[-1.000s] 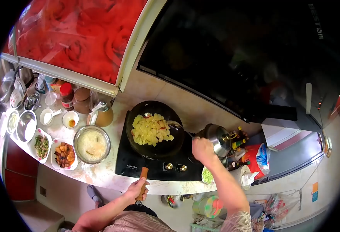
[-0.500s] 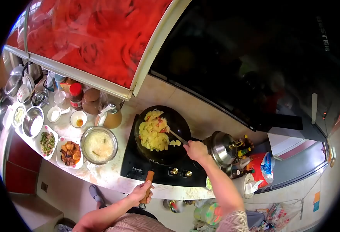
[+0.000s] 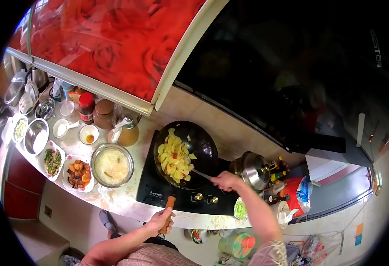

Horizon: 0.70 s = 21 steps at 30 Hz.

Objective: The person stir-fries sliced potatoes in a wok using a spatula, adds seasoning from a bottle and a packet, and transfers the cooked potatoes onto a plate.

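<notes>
My left hand (image 3: 161, 221) is closed around the brown wooden handle (image 3: 170, 202) of a black wok (image 3: 204, 144) on the hob. Sliced yellow food that looks like potato (image 3: 173, 153), with small red bits, lies heaped on the wok's left side. My right hand (image 3: 228, 181) grips a spatula (image 3: 203, 175), its shaft slanting down-left into the wok. The spatula's blade is partly hidden at the lower right of the heap.
A lidded steel pot (image 3: 253, 172) stands close right of my right hand. Left of the hob (image 3: 152, 188) are a bowl of pale liquid (image 3: 111, 166), a plate of browned chunks (image 3: 79, 174) and a dish of chopped greens (image 3: 52, 162). A dark hood (image 3: 265, 80) hangs above.
My right hand has moved slightly right and down, taking the spatula toward the wok's near side. The slices have shifted down-left and spread. My left hand keeps hold of the handle.
</notes>
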### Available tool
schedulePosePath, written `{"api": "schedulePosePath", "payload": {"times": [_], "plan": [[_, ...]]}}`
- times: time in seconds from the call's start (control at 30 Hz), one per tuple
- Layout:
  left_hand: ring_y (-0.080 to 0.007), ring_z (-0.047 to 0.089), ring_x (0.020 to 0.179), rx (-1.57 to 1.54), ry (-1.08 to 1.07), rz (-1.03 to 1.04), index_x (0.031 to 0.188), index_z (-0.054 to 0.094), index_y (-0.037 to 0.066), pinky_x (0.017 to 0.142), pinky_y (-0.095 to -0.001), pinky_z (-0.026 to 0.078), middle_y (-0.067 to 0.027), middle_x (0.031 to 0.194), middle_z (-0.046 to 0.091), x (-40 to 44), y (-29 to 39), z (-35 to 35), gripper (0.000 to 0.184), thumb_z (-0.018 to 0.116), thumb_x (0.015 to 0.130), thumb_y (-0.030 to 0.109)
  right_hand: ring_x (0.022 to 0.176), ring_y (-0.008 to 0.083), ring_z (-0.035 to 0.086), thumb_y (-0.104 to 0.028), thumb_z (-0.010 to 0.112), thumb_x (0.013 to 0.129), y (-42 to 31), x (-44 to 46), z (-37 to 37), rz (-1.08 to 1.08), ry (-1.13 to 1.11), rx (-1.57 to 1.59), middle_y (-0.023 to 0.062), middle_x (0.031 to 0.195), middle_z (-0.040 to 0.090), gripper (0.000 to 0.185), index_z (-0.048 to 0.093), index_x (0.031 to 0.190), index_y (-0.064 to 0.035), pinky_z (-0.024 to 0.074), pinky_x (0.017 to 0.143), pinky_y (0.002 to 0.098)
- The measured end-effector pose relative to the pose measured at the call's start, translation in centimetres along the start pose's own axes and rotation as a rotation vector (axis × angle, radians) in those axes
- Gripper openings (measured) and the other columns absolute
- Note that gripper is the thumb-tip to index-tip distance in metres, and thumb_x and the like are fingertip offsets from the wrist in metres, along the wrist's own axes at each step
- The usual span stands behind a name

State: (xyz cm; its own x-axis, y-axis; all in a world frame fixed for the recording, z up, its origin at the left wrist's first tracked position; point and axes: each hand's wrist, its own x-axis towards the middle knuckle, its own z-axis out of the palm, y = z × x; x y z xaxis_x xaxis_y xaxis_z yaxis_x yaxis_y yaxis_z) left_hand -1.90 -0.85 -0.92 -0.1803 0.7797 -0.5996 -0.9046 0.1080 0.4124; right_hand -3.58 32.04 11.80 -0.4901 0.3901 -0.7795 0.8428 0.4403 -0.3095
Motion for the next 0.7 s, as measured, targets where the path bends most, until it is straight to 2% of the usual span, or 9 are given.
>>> {"api": "schedulePosePath", "payload": {"times": [0.13,0.2,0.23,0.27,0.33,0.37,0.47,0.63,0.7], "plan": [[-0.0146,0.047,0.052,0.036,0.021,0.001,0.107,0.049,0.006,0.048,-0.0294,0.042,-0.0052,0.071,0.049,-0.2,0.3,-0.1,0.046,0.047,0.095,0.05,0.039,0.0107,0.039,-0.033,0.057,0.093,-0.8,2.1,3.4,-0.197,-0.022,0.362,0.0034,0.057,0.05,0.035,0.06,0.084,0.0,0.0277,0.035,0.0262],[-0.0144,0.049,0.052,0.043,0.014,0.001,0.109,0.049,0.007,0.047,-0.0296,0.043,-0.0046,0.071,0.05,0.0,0.1,-0.2,0.045,0.046,0.096,0.049,0.041,0.0096,0.04,-0.033,0.056,0.094,-0.9,2.0,3.1,-0.232,0.025,0.383,0.0022,0.056,0.048,0.035,0.06,0.086,0.0001,0.0274,0.036,0.0254],[-0.0152,0.048,0.053,0.056,0.018,0.003,0.11,0.049,0.006,0.048,-0.0295,0.041,-0.0052,0.071,0.049,0.0,0.0,-0.2,0.048,0.045,0.095,0.051,0.045,0.0167,0.049,-0.035,0.056,0.093,-0.3,2.8,2.6,-0.241,0.024,0.352,0.0065,0.058,0.053,0.037,0.06,0.09,0.001,0.0354,0.04,0.0298],[-0.016,0.047,0.053,0.067,0.021,0.007,0.111,0.049,0.006,0.048,-0.0295,0.04,-0.0058,0.07,0.048,-0.2,0.1,-0.1,0.051,0.044,0.095,0.053,0.045,0.0167,0.049,-0.035,0.056,0.093,0.0,2.6,2.5,-0.243,0.015,0.36,0.0065,0.058,0.053,0.037,0.06,0.09,0.001,0.0354,0.04,0.0298],[-0.0168,0.049,0.054,0.084,0.023,0.014,0.114,0.048,0.005,0.049,-0.03,0.041,-0.0069,0.071,0.051,-0.5,0.3,-0.1,0.052,0.043,0.095,0.054,0.048,0.0183,0.056,-0.037,0.059,0.091,0.4,1.6,2.2,-0.353,0.327,-0.052,0.0073,0.062,0.057,0.036,0.061,0.096,-0.0015,0.0414,0.044,0.0319],[-0.0176,0.051,0.056,0.101,0.014,0.024,0.117,0.048,0.005,0.05,-0.0304,0.042,-0.0079,0.072,0.053,-0.4,0.2,0.0,0.054,0.042,0.095,0.054,0.059,0.0314,0.063,-0.033,0.061,0.088,1.9,2.5,2.8,-0.572,0.556,-0.274,0.0143,0.068,0.063,0.033,0.062,0.103,-0.004,0.0481,0.052,0.0413],[-0.019,0.054,0.058,0.113,0.018,0.009,0.123,0.046,0.006,0.051,-0.0315,0.045,-0.0102,0.076,0.057,-0.5,0.5,0.0,0.057,0.038,0.096,0.055,0.071,0.0406,0.063,-0.027,0.052,0.09,2.0,-2.4,5.4,-0.518,0.734,-0.452,0.0178,0.08,0.063,0.027,0.059,0.108,-0.0075,0.051,0.06,0.0499],[-0.0216,0.057,0.06,0.083,-0.028,-0.021,0.131,0.041,0.009,0.054,-0.0334,0.048,-0.0133,0.088,0.061,-0.2,0.0,-1.0,0.06,0.035,0.096,0.057,0.065,0.0389,0.063,-0.021,0.056,0.089,4.3,-4.4,14.5,-0.494,0.828,-0.327,0.0202,0.1,0.053,0.045,0.045,0.129,-0.0045,0.0533,0.055,0.0464],[-0.0236,0.059,0.063,0.048,-0.061,-0.034,0.132,0.041,0.01,0.058,-0.0361,0.051,-0.015,0.09,0.062,-0.3,0.0,-1.4,0.066,0.025,0.095,0.061,0.068,0.0382,0.063,-0.021,0.06,0.086,5.0,-3.9,17.3,-0.515,0.864,-0.204,0.0198,0.101,0.053,0.053,0.043,0.133,-0.0039,0.0536,0.056,0.0441]]}}
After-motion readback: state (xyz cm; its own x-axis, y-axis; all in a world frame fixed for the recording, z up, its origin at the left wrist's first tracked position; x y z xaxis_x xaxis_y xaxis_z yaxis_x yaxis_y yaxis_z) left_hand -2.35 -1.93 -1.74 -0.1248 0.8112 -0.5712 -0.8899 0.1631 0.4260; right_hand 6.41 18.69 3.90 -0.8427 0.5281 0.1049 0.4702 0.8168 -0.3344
